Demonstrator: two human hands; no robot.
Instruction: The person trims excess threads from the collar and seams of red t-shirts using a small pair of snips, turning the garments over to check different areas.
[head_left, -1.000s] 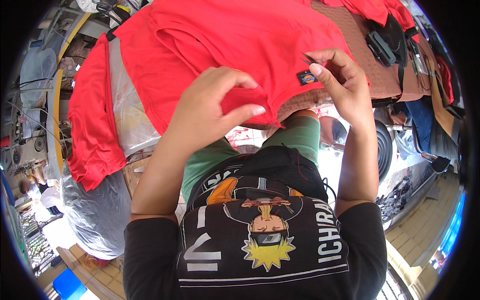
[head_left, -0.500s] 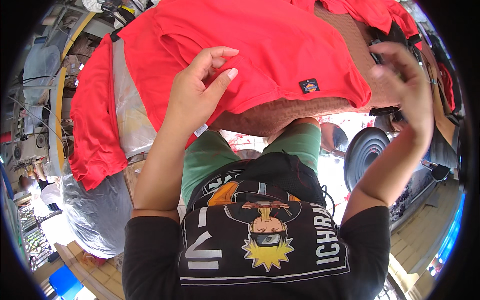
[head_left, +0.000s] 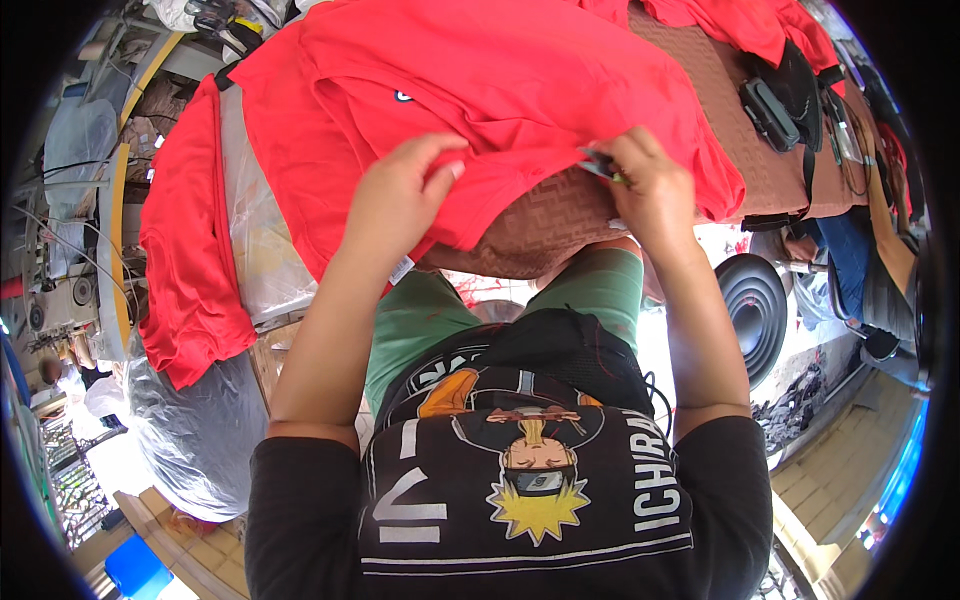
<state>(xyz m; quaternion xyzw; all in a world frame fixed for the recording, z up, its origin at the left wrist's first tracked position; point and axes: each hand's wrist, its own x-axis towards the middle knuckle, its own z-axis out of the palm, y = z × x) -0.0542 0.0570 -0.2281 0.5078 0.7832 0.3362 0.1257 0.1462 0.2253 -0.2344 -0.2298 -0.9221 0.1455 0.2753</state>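
A red garment (head_left: 420,60) is spread over the brown cushioned surface (head_left: 540,215) before me. My left hand (head_left: 405,195) pinches its near edge, thumb and fingers closed on the cloth. My right hand (head_left: 650,185) is closed around small thread snips (head_left: 598,163) with grey blades and a bit of green. The blades touch or nearly touch the garment's edge; I cannot tell which. Between my hands the edge is drawn up taut. A small dark-and-white mark shows on the cloth farther off.
Another red garment (head_left: 190,250) hangs at the left, beside a clear plastic cover. More red cloth (head_left: 760,25) lies at the far right, near a black case (head_left: 770,115) with straps. A round black stool seat (head_left: 750,315) stands right of my legs. A grey plastic bag (head_left: 190,430) bulges lower left.
My right hand has come left from the black case to the garment's edge, with the snips now in it. The edge has been lifted and folded, hiding the dark label.
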